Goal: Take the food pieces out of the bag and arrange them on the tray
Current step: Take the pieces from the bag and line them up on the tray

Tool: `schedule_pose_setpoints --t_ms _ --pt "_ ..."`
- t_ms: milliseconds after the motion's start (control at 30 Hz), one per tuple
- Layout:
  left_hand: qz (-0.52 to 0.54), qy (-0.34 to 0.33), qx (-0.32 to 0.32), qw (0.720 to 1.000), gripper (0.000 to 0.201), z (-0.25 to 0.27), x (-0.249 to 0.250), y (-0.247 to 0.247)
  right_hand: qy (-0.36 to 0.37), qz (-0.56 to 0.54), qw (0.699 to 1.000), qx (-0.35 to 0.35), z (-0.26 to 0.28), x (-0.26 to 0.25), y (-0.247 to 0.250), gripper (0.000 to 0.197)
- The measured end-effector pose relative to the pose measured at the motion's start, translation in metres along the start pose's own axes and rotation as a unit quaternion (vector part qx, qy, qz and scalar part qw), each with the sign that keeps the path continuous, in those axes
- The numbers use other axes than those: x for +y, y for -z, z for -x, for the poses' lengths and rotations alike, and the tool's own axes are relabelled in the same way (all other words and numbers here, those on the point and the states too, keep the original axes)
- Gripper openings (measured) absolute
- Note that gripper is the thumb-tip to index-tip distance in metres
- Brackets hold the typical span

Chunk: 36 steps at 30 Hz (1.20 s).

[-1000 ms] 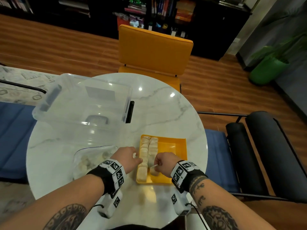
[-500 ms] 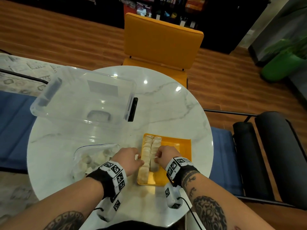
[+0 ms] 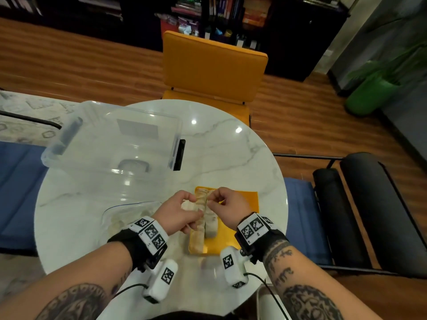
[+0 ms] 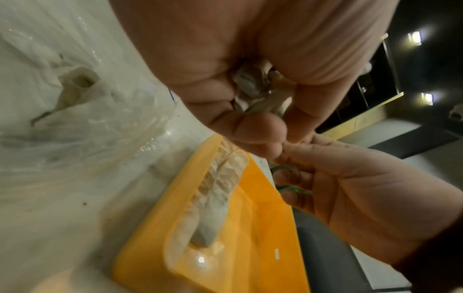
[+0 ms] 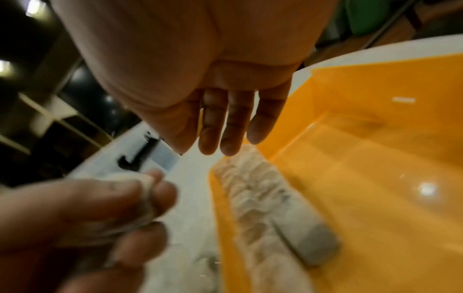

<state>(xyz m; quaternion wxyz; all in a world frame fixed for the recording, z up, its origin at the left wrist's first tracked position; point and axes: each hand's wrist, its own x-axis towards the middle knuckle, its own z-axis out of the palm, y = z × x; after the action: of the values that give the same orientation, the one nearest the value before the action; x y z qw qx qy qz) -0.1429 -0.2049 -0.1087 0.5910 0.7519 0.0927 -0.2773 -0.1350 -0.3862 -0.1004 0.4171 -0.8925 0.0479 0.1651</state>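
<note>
Left hand: the left hand (image 3: 176,213), at lower centre of the head view, has its fingers curled round a pale food piece (image 3: 187,205) just left of the tray; the left wrist view shows the piece (image 4: 253,89) wedged between thumb and fingers.
Right hand: the right hand (image 3: 227,204) hovers over the tray's upper left part; in the right wrist view its fingers (image 5: 228,126) hang fairly straight, and nothing shows in them.
Tray: orange tray (image 3: 245,204) on the white marble counter (image 3: 231,158), lower centre of frame.
Food on tray: two rows of pale pieces (image 3: 203,225) lie side by side along the tray's left edge.
Bag: clear plastic bag (image 3: 124,215) lies on the counter left of the tray, with more pieces inside.
Bin: clear plastic bin (image 3: 111,139) at left centre of the frame.
</note>
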Motion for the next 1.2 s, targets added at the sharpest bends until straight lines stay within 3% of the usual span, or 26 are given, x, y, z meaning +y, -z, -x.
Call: schedule_pose_setpoints --t_ms 67,133,300,533,633,833,1033,1200 --pt "0.025 -0.014 -0.028 0.999 0.042 0.006 0.007 -0.002 0.022 -0.061 0.998 -0.023 0.011 -0.013 0.004 0.005" --pt "0.010 -0.035 -0.054 0.998 0.045 0.013 0.015 -0.005 0.038 -0.054 0.996 -0.052 0.019 -0.019 0.004 0.005" --pt "-0.009 -0.071 -0.055 0.996 0.051 0.023 0.021 -0.010 0.045 -0.043 0.998 -0.019 0.031 -0.019 -0.001 0.010" --pt "0.069 -0.094 0.003 0.993 0.009 0.032 0.019 -0.003 0.002 -0.160 0.984 0.082 0.044 -0.018 -0.005 0.011" --pt "0.092 -0.094 0.038 0.991 0.009 0.029 0.016 -0.002 0.008 -0.141 0.988 0.064 0.048 -0.015 -0.009 0.014" --pt "0.028 -0.116 0.019 0.993 0.005 0.032 0.016 -0.005 0.024 -0.168 0.982 0.085 0.051 -0.020 0.001 0.021" --pt "-0.023 -0.123 0.004 0.992 0.007 0.032 0.016 -0.007 0.051 -0.150 0.984 0.083 0.044 -0.028 0.014 0.003" --pt "-0.043 -0.106 0.023 0.993 0.006 0.024 0.013 -0.007 0.048 -0.036 0.997 0.044 0.037 -0.022 0.019 0.005"
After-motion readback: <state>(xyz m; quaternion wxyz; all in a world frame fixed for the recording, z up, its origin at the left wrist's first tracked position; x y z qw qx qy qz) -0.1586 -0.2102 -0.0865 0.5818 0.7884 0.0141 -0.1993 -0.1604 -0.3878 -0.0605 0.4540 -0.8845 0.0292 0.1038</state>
